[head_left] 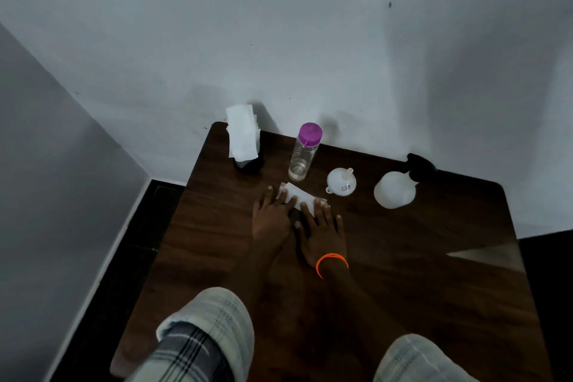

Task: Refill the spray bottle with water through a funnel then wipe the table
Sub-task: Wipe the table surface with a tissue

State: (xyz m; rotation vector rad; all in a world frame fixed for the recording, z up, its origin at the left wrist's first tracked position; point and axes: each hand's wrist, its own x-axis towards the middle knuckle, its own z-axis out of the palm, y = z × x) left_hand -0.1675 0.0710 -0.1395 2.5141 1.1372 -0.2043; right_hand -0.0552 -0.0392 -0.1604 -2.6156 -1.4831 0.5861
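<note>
The dark wooden worktop [403, 257] stands against a pale wall [279, 25]. Both hands lie flat on it with straight fingers, pressing a folded white tissue [297, 194]: the left hand [273, 217] covers its left end, the right hand [322, 232], with an orange band [331, 259] at the wrist, covers its right end. The spray bottle [395, 189], white with a black trigger head, stands well to the right near the wall. A clear bottle [302, 155] with a purple cap, a little water at its bottom, stands just behind the tissue. A holder of tissues [243, 139] sits at the back left corner. The white funnel [341, 181] rests between the two bottles.
</note>
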